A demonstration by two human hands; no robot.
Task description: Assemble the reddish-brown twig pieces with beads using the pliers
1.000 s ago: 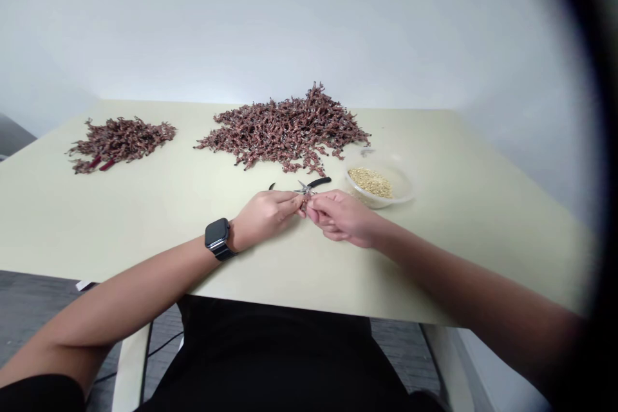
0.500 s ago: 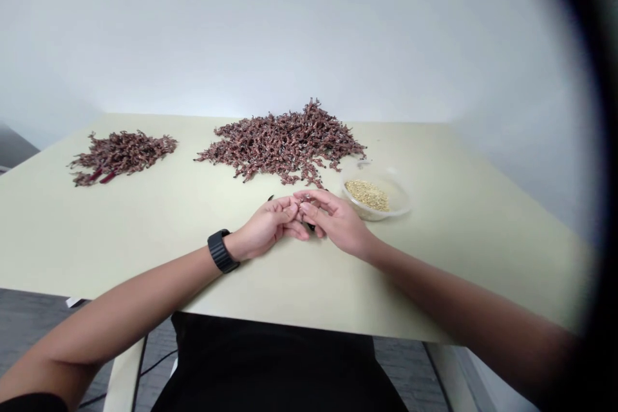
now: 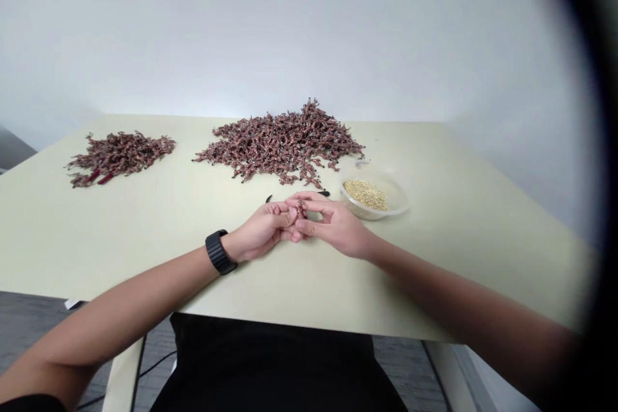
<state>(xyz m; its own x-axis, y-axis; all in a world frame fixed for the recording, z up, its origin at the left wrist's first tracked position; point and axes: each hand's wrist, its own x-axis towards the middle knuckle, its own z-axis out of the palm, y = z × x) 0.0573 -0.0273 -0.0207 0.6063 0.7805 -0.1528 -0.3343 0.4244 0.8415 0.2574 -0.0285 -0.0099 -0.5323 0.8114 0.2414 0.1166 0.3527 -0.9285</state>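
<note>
At the centre of the frame the left hand (image 3: 261,232) and right hand (image 3: 334,226) met over the tabletop (image 3: 159,219); both were mostly closed, fingertips pinched on a small reddish-brown piece (image 3: 300,208) held between them; black-handled pliers (image 3: 323,193) lay just behind the hands, largely hidden; a bowl (image 3: 396,201) of golden bits sat right of centre; a big pile (image 3: 282,145) lay above centre, a small pile (image 3: 118,151) at upper left; a watch (image 3: 219,251) circled the left wrist.
</note>
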